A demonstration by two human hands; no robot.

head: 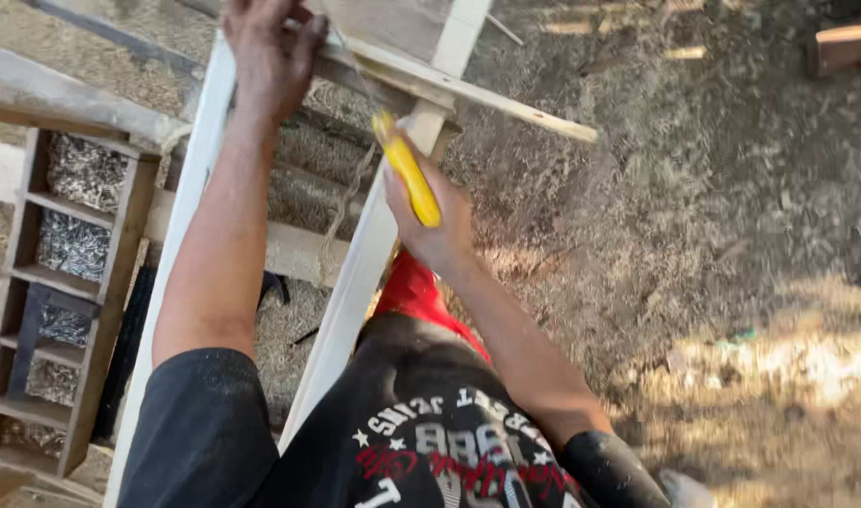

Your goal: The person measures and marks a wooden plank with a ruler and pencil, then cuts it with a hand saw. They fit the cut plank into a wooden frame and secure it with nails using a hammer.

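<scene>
My left hand [272,49] presses down on a thin wooden slat [487,99] where it crosses a white-painted wooden frame [190,179]. My right hand [430,202] grips a yellow-handled tool [408,169], its tip pointing up at the joint between the slat and the frame's right rail [355,273]. The tool's working end is hidden behind the wood and my hand. My dark printed shirt fills the bottom of the view.
A wooden compartment box [68,282] holding several piles of nails sits at the left. Sawdust and wood shavings [694,216] cover the ground to the right. A wood offcut [844,47] lies at the top right.
</scene>
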